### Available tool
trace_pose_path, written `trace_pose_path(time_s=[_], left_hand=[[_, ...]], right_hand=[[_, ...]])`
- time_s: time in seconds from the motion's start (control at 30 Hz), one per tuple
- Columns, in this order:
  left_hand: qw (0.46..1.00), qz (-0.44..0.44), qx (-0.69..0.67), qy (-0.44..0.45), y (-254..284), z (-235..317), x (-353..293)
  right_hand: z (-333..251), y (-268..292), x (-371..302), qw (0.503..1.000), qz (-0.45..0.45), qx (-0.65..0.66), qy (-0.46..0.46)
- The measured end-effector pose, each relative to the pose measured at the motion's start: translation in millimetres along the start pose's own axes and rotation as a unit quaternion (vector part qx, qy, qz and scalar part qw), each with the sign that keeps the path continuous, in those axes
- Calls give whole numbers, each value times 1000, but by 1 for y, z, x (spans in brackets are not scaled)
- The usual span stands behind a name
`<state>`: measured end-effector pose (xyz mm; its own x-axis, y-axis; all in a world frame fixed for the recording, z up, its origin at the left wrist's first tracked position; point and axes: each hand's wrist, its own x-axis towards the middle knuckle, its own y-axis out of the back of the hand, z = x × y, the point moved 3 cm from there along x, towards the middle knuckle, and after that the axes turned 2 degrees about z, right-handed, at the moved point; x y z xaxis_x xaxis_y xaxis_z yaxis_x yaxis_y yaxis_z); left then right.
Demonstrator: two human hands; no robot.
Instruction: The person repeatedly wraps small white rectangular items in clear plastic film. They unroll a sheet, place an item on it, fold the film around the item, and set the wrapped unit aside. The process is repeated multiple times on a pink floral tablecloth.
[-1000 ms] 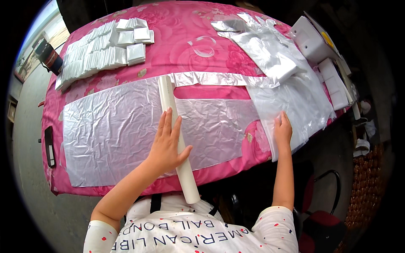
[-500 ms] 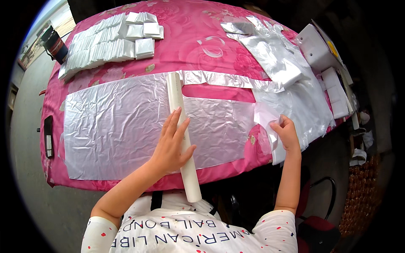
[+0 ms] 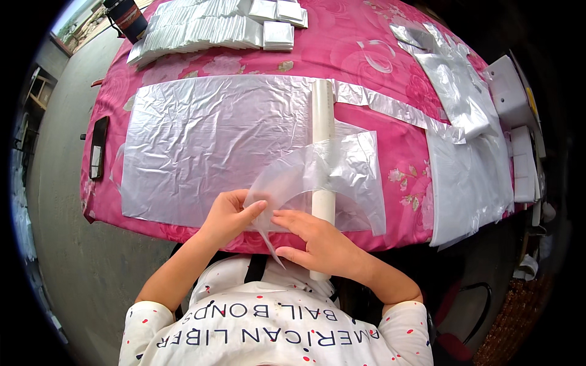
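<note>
A wrinkled, translucent plastic sheet (image 3: 207, 134) lies flat across the table before me. Over its right part stands a long white tube (image 3: 322, 113), pointing away from me, its near end past the table edge. The sheet's right end is lifted and folded leftward over the tube as a clear flap (image 3: 357, 168). Between thumb and fingers, my left hand (image 3: 229, 213) pinches the corner of this flap, left of the tube. My right hand (image 3: 320, 241) lies by the tube's near part, fingers stretched and thumb apart, beside the hanging corner; whether it touches the film I cannot tell.
Stacks of folded plastic packets (image 3: 207, 30) fill the far left of the pink flowered tablecloth (image 3: 342, 36). A phone (image 3: 98, 149) lies at the left edge, a dark container (image 3: 127, 21) beyond. More plastic sheets (image 3: 470, 177) and white boxes (image 3: 522, 165) are on the right.
My right hand has come left from the sheet's right side to near the tube. The sheet's right end now folds over the tube. My left hand has left the tube and pinches the flap.
</note>
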<state>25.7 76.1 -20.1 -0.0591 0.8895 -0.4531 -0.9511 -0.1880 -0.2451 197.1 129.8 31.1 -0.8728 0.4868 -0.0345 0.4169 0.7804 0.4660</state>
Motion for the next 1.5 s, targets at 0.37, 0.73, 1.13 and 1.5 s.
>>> trace_pose_path(time_s=[0.37, 0.73, 1.13, 1.5], left_hand=[[994, -33, 104, 21, -4, -1, 11], [991, -133, -10, -16, -20, 3, 8], [972, -109, -207, -32, -31, -11, 19], [989, -28, -130, 64, -18, -7, 19]], right_hand=[[2, 7, -4, 988, 115, 47, -89], [11, 14, -9, 965, 258, 22, -41], [25, 16, -22, 946, 298, 130, -2], [161, 222, -201, 726, 611, 283, -140]])
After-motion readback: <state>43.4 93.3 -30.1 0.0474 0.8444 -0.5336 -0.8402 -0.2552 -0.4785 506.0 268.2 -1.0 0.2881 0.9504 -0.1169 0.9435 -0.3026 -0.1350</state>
